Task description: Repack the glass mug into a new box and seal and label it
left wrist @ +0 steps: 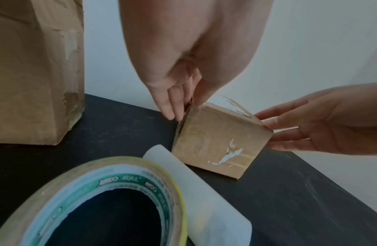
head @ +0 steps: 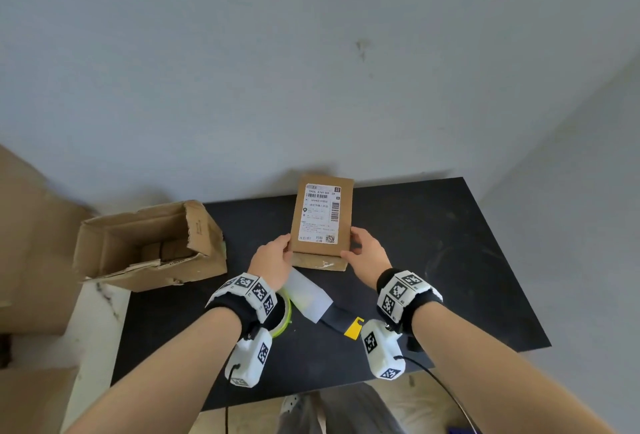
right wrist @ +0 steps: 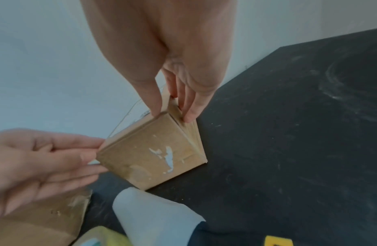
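You hold the labelled box (head: 323, 222) between both hands on the mat (head: 433, 243), near its back edge. Left hand (head: 273, 257) pinches the near-left corner, thumb on top; right hand (head: 363, 250) grasps the near-right corner the same way. The mug is probably inside, unseen. This looks like the start or the finish. Next: open it toward the open carton (head: 145, 246), or set it down.
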### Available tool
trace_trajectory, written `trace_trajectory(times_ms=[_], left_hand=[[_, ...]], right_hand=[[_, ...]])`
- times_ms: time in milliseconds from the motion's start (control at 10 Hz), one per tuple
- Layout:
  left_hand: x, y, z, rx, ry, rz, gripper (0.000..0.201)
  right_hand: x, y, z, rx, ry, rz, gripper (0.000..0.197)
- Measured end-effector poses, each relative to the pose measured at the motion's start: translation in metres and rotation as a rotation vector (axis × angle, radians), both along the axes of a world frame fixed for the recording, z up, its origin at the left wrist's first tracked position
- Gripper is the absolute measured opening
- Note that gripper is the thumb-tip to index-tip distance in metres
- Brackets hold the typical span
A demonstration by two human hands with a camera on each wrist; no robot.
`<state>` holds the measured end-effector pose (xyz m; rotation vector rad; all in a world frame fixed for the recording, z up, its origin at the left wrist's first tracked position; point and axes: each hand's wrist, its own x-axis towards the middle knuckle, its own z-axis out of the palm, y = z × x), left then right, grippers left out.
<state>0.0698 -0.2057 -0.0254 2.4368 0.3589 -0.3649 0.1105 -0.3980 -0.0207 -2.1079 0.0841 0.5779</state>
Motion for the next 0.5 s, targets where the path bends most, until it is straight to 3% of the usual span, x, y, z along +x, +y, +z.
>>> trace_trajectory(times_ms=[200, 300, 500], left_hand=[[-0.007, -0.008, 0.01, -0.007, -0.047, -0.009, 0.031], [-0.01, -0.012, 0.01, 0.027, 0.057, -0.054, 0.038], [-0.003, -0.015, 0.034, 0.17, 0.081, -0.132, 0.039]], right_hand=[[0.013, -0.004, 0.006, -0.011, -0.003, 0.028, 0.049], [0.018, -0.007, 0.01, -0.043, 0.001, 0.057, 0.048], [0.025, 0.0, 0.028, -0.195, -0.077, 0.134, 0.042]])
